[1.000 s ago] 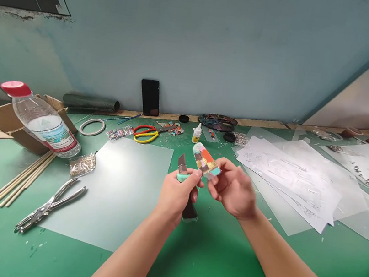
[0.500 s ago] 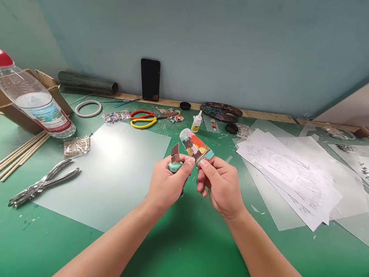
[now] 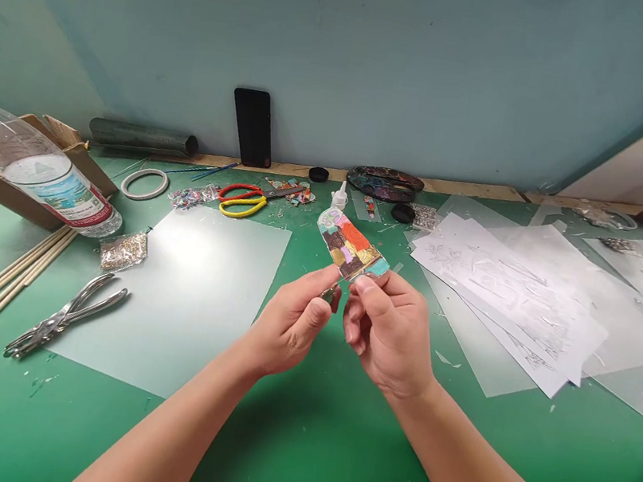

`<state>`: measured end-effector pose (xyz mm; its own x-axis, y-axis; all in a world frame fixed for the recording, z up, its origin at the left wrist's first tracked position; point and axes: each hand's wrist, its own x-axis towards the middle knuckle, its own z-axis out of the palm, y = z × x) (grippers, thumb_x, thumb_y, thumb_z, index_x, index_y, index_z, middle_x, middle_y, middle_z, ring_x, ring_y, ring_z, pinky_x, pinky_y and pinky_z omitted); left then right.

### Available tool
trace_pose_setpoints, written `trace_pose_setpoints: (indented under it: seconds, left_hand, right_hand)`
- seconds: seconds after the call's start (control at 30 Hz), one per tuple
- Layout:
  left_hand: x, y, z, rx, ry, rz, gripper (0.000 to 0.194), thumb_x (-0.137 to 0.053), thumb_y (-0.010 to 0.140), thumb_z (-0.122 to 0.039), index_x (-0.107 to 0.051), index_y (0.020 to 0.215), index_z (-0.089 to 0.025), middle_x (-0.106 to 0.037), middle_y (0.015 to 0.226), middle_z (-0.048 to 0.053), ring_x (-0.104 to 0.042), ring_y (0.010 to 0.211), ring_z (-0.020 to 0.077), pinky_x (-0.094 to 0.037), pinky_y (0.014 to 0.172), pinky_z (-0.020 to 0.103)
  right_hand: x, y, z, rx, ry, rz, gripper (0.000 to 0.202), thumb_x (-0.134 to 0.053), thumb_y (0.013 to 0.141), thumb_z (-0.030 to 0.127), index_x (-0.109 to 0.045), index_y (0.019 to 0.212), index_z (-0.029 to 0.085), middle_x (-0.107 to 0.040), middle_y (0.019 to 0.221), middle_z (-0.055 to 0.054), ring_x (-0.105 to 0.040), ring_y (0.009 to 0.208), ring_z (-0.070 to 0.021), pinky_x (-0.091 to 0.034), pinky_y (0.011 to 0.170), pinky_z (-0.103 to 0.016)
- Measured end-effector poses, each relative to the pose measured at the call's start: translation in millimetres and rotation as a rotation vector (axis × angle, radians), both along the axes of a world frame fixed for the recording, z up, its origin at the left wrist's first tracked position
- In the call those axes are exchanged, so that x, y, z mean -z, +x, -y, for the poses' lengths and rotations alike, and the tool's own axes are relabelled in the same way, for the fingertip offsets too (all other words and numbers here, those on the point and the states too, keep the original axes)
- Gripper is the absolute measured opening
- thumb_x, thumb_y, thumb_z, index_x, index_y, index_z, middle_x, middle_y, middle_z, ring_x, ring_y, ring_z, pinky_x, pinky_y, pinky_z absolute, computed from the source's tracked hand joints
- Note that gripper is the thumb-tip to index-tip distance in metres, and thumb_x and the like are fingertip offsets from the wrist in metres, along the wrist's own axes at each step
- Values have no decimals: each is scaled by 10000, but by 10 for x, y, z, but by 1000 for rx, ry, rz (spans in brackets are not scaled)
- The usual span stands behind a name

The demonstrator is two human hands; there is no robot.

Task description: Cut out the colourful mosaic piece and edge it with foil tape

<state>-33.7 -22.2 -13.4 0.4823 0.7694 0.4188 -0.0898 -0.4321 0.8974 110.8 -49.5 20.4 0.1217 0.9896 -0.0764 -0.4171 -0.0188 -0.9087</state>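
Note:
A flat, colourful patterned piece [image 3: 351, 244] with a rounded top is held up over the middle of the table. My right hand [image 3: 392, 326] pinches its lower right corner between thumb and fingers. At the lower left edge of the piece, the fingers of my left hand [image 3: 296, 318] are closed round a small greenish object, mostly hidden, that I cannot make out. Behind the piece stands a small white-tipped glue bottle [image 3: 339, 197], partly covered by it.
On the left are a water bottle [image 3: 50, 176], wooden sticks [image 3: 21, 269], metal pliers [image 3: 65, 319] and a translucent sheet [image 3: 185, 301]. Scissors [image 3: 243, 201] and a phone [image 3: 252, 127] are at the back. Papers [image 3: 507, 293] spread on the right.
The view has shifted slightly to the right. My left hand has turned, and the brown piece and green handle seen above its fingers are now out of sight. The patterned piece appears larger.

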Motion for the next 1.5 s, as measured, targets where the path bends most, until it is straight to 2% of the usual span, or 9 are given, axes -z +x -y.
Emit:
trace_pose_setpoints:
  seconds: [0.07,0.17,0.27,0.4,0.53,0.63,0.7,0.9,1.5]
  left_hand:
    - [-14,10,9,36,15,-18,543,-331,1050,-611,-649,1010,-173,-609,784,53,-541,764,175,-476,706,302]
    - [-34,21,30,77,13,-13,478,-316,1077,-541,-591,900,-193,-644,775,56,-589,853,195,-479,728,299]
    - [-47,28,47,65,-2,-19,475,-305,1078,-538,-587,911,-194,-663,812,72,-600,893,208,-482,717,304]
    - [-50,27,51,18,2,-50,502,-304,1074,-553,-613,932,-183,-639,805,71,-567,816,194,-480,712,320]
    - [-52,25,47,-16,24,-42,494,-324,1075,-535,-585,845,-186,-594,777,50,-516,753,172,-466,710,316]
    - [-51,26,45,-19,16,-46,501,-319,1071,-548,-614,903,-180,-578,775,48,-500,732,171,-456,689,315]
    - [-47,27,45,-19,15,-50,500,-315,1070,-552,-622,942,-179,-561,771,45,-490,721,169,-450,675,313]
    - [-28,40,43,-45,52,-54,508,-316,1066,-562,-572,835,-189,-480,716,25,-453,696,163,-434,632,301]
    - [-41,54,43,-90,148,-44,471,-332,1077,-516,-526,791,-195,-456,695,3,-449,676,151,-431,669,302]
  right_hand:
    - [4,-13,18,-17,5,-18,347,-812,788,403,-584,660,175,-583,478,53,-530,326,-83,-357,268,-136]
    - [4,-37,43,-29,7,-51,340,-808,800,395,-580,669,179,-594,487,55,-538,329,-83,-366,270,-133]
    - [6,-54,64,-16,15,-60,329,-799,812,389,-581,678,182,-597,493,57,-543,331,-83,-369,272,-132]
    - [20,-51,89,30,42,-23,298,-783,833,379,-597,705,184,-603,505,57,-548,344,-82,-383,287,-136]
    - [30,-37,107,36,67,18,298,-766,850,385,-596,709,187,-596,498,55,-541,348,-82,-378,296,-145]
    - [22,-38,112,31,69,39,321,-752,855,390,-572,678,192,-579,471,53,-508,332,-81,-359,297,-159]
    - [13,-43,112,28,60,50,320,-738,857,386,-559,668,198,-569,457,53,-482,322,-80,-349,301,-170]
    - [-6,-57,101,38,44,35,280,-707,848,349,-540,670,212,-542,442,66,-417,317,-72,-376,345,-206]
    - [-72,-96,119,2,-64,-61,274,-703,782,310,-503,620,214,-488,423,75,-375,301,-56,-286,320,-197]
